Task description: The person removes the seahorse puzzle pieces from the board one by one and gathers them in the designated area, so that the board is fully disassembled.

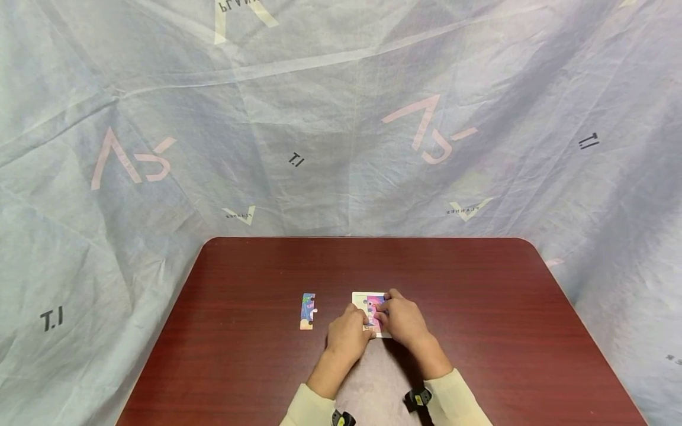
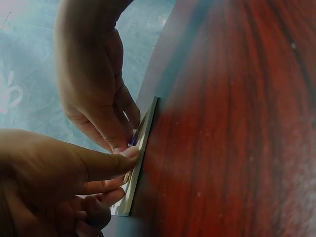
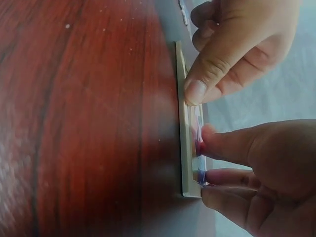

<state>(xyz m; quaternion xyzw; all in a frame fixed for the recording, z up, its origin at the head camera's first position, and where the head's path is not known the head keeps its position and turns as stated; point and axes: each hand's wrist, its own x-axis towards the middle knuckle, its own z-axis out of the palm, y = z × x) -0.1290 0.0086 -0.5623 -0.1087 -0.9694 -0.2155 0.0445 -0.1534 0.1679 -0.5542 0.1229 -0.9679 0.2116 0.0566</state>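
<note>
A small white-rimmed puzzle board (image 1: 360, 300) lies flat on the table, with pink, picture-printed puzzle pieces (image 1: 372, 302) in its right part and a bare cream area at left. My left hand (image 1: 347, 335) holds the board at its near left side; in the right wrist view its thumb (image 3: 196, 91) rests along the edge. At the right side, my right hand (image 1: 406, 320) pinches a puzzle piece over the board with thumb and fingers, and the fingers hide much of it. Off to the left lies a loose blue puzzle piece (image 1: 307, 312), apart from both hands.
Everything sits on a dark red wood-grain table (image 1: 256, 272) with rounded far corners. A grey printed cloth (image 1: 341, 118) hangs behind the table and along its sides. Black straps with small devices (image 1: 418, 398) are worn on both wrists.
</note>
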